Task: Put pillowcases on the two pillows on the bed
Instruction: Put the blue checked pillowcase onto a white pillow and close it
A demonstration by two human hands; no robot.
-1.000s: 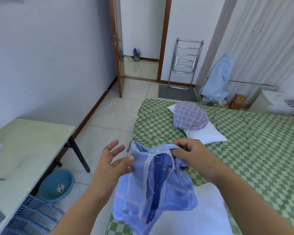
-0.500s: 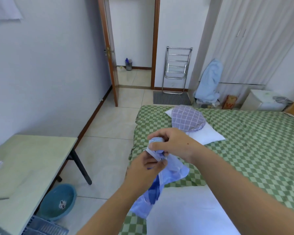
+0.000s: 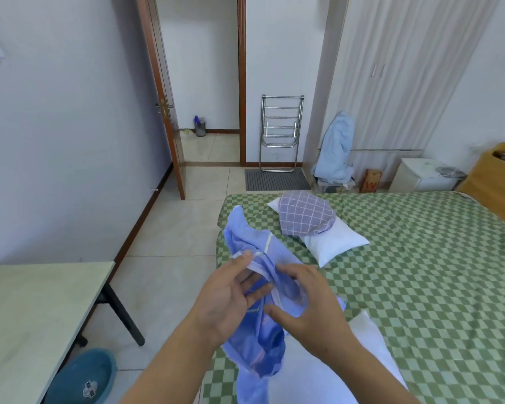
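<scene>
Hands both hold the crumpled blue cotton pillowcase [image 3: 257, 290] above the green checked bed [image 3: 420, 287]. My left hand [image 3: 225, 301] pinches its white-piped hem; my right hand [image 3: 309, 310] curls into the cloth, probably seeking the opening.

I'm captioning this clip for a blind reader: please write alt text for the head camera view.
Both hands, left hand and right hand, hold a crumpled blue pillowcase over a bare white pillow at the near edge of a green checked bed. Further up the bed, a folded purple checked pillowcase lies on a second white pillow.
</scene>
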